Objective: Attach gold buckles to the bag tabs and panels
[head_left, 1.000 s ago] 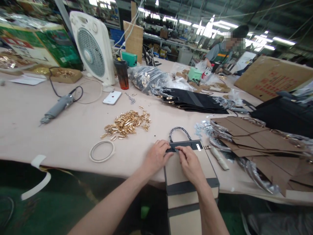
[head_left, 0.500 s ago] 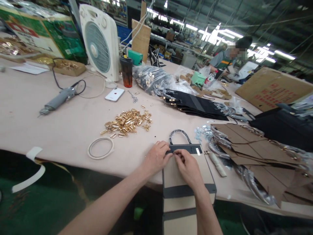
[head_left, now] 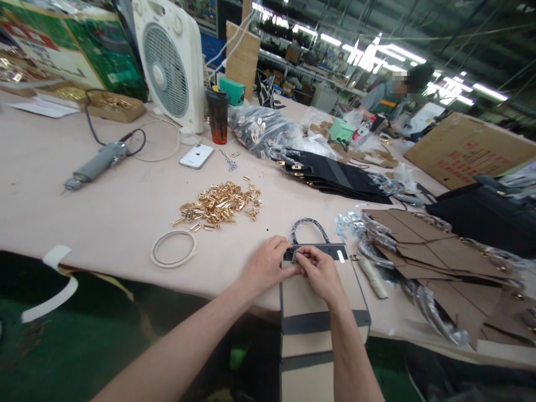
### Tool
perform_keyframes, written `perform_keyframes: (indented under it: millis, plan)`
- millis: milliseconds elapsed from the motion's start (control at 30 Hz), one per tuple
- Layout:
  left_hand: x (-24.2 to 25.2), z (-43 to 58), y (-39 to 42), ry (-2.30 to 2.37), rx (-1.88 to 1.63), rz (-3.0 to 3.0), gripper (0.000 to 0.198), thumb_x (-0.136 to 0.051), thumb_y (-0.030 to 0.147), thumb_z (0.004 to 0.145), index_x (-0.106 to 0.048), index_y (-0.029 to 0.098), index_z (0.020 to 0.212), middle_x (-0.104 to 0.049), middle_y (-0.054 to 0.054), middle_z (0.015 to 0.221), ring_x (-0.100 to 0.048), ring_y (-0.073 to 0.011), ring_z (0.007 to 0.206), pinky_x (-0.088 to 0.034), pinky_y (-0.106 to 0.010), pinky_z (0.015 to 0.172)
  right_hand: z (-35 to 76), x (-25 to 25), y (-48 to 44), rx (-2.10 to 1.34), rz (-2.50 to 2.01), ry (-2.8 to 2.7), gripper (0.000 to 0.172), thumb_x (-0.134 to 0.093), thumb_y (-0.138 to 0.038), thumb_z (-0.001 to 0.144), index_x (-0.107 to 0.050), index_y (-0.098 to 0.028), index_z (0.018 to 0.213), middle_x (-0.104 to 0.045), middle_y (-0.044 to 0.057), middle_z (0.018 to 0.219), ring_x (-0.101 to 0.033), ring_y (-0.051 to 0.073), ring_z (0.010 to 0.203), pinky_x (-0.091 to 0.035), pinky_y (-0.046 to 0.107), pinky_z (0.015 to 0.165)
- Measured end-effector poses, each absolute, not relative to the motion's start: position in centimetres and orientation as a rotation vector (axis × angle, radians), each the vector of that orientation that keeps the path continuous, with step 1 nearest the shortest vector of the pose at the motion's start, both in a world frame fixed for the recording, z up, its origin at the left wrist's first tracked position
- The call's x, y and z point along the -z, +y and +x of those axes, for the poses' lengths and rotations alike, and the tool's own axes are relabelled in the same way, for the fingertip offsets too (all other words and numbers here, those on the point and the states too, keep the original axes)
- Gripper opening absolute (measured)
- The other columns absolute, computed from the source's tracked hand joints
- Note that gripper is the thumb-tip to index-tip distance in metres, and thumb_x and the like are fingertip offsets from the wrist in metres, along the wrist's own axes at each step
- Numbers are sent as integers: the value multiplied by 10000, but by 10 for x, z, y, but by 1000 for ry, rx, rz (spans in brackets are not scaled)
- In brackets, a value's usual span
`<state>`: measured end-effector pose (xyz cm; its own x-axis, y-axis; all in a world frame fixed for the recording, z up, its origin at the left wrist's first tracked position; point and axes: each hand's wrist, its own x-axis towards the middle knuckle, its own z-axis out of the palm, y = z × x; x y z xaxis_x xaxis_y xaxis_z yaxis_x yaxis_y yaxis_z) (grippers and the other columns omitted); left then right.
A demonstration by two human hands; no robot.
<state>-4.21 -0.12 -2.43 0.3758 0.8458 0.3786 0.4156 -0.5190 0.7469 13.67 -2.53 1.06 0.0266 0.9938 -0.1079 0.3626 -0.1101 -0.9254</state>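
Gold buckles [head_left: 218, 204] lie well left of the tan bag [head_left: 307, 293], with open table [head_left: 104, 223] between. Left hand [head_left: 266, 265] and right hand [head_left: 320, 273] pinch narrowly on its dark top band [head_left: 330, 252]; the bag's lower end overhangs the table edge. Brown panels [head_left: 435, 251] crowd just right.

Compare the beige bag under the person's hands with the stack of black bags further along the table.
The beige bag is a single bag with dark bands, while the black bags are stacked. The beige bag overhangs the table's edge; the black bags lie wholly on the table. Both lie flat.
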Motion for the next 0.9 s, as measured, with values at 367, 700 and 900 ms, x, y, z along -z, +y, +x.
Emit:
perform_keyframes:
  millis: [367, 700, 900]
  plan:
    - [27, -42, -1, 1080, -1057, 2098, 426, -851, 330, 824, -628, 221, 1169, -631, -82, 1204, -615, -272, 1147, -544, -425, 1004, 135, -13, -19, -865, -1699, -1666, 234, -633, -418, 916, -740, -211, 940, -756, 46, 835, -660, 200, 678, -490, 288, 614]
    - [25, -43, -1, 1091, -1054, 2103, 343, -776, 241, 857, -633, 208, 1168, -634, -75, 1182, -614, -254, 1116, -549, -405, 989, 125, -7, -22, -528, -1758, -1757, 150, -648, -307, 893, -693, -219, 1006, -720, 60, 936, -662, 239, 866, -501, 357, 812]
    - [23, -40, -1, 1055, -1094, 2132, 314, -753, 235, 871, -633, 237, 1161, -644, -74, 1185, -625, -273, 1156, -556, -437, 1002, 125, -14, -37, -574, -1644, -1610, 108, -644, -275, 907, -704, -225, 982, -698, 51, 973, -658, 214, 886, -527, 343, 805]
